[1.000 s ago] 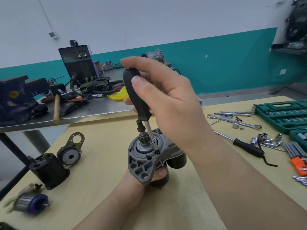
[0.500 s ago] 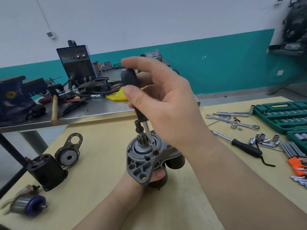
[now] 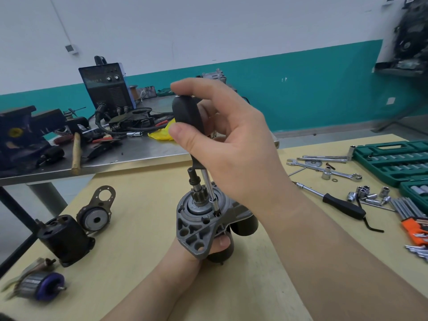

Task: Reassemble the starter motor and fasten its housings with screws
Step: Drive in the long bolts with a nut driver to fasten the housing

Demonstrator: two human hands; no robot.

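Near the middle of the worktop [image 3: 143, 195], toward its near edge, we see the starter [image 3: 199, 224] held upright, pinion end up, with its grey housing facing us. Our left hand [image 3: 208, 249] grips it from below; only the thumb tip shows past the housing, so how the other fingers lie we cannot tell. Our right hand [image 3: 229, 144] curls its thumb and fingers round the black handle of the screwdriver [image 3: 188, 121], whose shank slants down beside the pinion to a screw [image 3: 217, 214] in the housing. At the left edge lie a black case [image 3: 66, 238], an end plate [image 3: 97, 215] just behind it, and an armature [image 3: 40, 286] at the near left corner. Toward the right edge lie a ratchet [image 3: 335, 202], loose sockets [image 3: 368, 194], spanners [image 3: 324, 169], hex keys [image 3: 414, 218] and a green socket case [image 3: 393, 158].
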